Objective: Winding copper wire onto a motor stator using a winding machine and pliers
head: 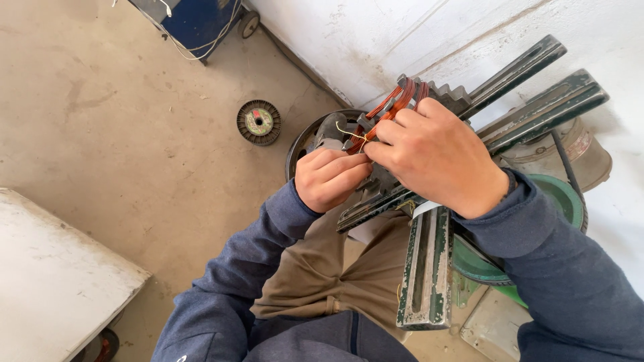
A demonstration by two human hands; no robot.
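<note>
A bundle of copper-red winding wire (pixel 396 102) sits looped over the stepped dark metal winding frame (pixel 510 100) at upper centre of the frame, its long axis slanting up toward the right. My right hand (pixel 436 157) clasps the frame just below the coil; my left hand (pixel 331 177), clenched, pinches a thin yellowish tie strand (pixel 350 133) at its lower-left end.

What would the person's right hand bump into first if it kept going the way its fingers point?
Most likely the left hand: the right hand points left, its fingertips already at the copper wire coil beside those knuckles. Depth is hard to judge.
</note>
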